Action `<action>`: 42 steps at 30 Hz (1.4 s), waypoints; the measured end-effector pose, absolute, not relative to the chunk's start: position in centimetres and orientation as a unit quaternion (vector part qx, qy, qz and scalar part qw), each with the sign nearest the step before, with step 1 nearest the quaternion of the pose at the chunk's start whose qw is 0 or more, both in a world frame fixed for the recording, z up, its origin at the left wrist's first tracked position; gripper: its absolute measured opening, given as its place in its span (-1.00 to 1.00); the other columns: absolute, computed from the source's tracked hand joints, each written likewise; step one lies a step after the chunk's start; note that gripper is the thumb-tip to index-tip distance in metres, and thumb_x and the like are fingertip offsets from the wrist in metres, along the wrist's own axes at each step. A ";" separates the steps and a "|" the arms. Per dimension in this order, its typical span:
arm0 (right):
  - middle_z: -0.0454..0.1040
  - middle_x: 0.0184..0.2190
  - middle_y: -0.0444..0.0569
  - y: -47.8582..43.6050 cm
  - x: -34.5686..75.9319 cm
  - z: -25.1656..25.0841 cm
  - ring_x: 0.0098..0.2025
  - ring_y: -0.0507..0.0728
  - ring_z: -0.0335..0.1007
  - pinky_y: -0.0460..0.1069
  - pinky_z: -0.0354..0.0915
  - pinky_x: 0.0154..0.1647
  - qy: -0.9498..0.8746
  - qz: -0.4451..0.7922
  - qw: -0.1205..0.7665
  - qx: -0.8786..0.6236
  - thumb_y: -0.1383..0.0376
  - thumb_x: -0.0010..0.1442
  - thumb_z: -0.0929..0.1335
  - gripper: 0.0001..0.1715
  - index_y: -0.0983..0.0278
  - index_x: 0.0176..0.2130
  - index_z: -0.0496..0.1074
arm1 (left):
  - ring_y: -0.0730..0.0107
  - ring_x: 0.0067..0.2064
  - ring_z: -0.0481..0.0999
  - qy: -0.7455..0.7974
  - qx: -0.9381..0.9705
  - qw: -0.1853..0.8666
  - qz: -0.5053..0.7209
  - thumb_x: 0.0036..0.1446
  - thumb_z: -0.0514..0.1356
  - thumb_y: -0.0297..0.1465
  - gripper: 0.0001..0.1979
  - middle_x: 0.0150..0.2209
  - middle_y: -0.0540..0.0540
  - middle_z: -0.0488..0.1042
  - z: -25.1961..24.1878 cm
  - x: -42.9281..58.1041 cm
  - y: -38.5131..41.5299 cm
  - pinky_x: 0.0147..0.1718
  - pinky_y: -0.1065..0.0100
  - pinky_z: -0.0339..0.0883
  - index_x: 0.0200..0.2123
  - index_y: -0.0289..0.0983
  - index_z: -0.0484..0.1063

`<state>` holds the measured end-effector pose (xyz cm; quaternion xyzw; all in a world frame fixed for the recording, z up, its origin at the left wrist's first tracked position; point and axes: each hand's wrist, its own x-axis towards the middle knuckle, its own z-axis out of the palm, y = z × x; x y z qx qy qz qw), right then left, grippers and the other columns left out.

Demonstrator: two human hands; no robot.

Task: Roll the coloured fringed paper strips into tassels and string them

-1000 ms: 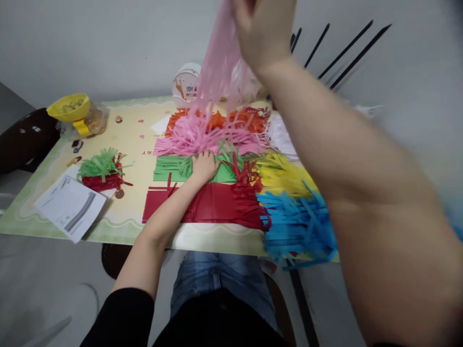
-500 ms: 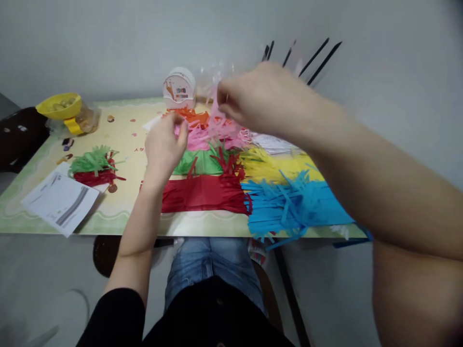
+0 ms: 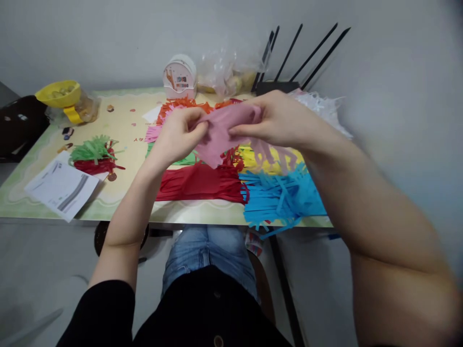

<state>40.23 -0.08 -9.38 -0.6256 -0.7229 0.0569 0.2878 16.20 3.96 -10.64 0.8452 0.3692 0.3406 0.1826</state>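
Note:
Both hands hold a pink fringed paper sheet (image 3: 221, 134) above the table. My left hand (image 3: 176, 136) pinches its left edge, fingers closed. My right hand (image 3: 275, 118) grips its upper right part, and pink strips hang down below that hand. Under them lie fringed sheets of red paper (image 3: 198, 185), blue paper (image 3: 282, 197), yellow paper (image 3: 269, 161), green paper (image 3: 183, 160) and orange paper (image 3: 181, 104). More pink paper (image 3: 152, 133) stays on the table at the left.
A green and red fringe bundle (image 3: 93, 155) and a printed sheet (image 3: 61, 185) lie at the left. A yellow bowl (image 3: 58, 93) stands far left. At the back are a white round box (image 3: 180, 77), a plastic bag (image 3: 226, 74) and black rods (image 3: 307, 53).
My right hand came down from high above with the pink paper. My left hand left the green paper, rose, and took hold of the pink sheet's left edge.

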 end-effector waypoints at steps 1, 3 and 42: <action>0.62 -0.25 -0.08 -0.3 40.3 -9.5 -0.12 0.28 0.61 0.26 0.55 -0.04 -0.726 0.093 0.303 -0.610 0.02 0.17 0.53 -0.52 0.24 -0.02 0.60 | 0.17 -0.11 0.61 0.367 0.850 0.185 0.331 0.21 0.15 -0.46 -0.91 -0.35 -0.04 0.44 -10.4 16.0 3.8 -0.06 0.06 0.54 -0.28 -0.30 0.47; 0.62 -0.28 -0.06 -1.1 40.4 -9.1 -0.13 0.30 0.61 0.28 0.56 -0.04 -0.733 0.160 0.333 -0.571 0.04 0.18 0.52 -0.61 0.23 -0.11 0.62 | 0.16 -0.11 0.61 0.359 0.857 0.206 0.308 0.19 0.17 -0.45 -0.91 -0.34 -0.03 0.46 -9.8 15.5 3.3 -0.05 0.03 0.55 -0.28 -0.31 0.48; 0.37 -0.64 -0.15 -5.0 40.4 -5.2 -0.54 -0.03 0.18 -0.05 0.04 -0.55 -0.724 0.277 0.324 -0.543 -0.01 0.14 0.54 -0.53 0.30 -0.51 0.51 | 0.53 -0.53 0.25 0.285 0.882 0.329 0.183 0.22 0.31 -0.22 -0.63 -0.63 0.04 0.27 -4.7 12.7 2.8 -0.54 0.41 0.10 -0.56 -0.29 0.41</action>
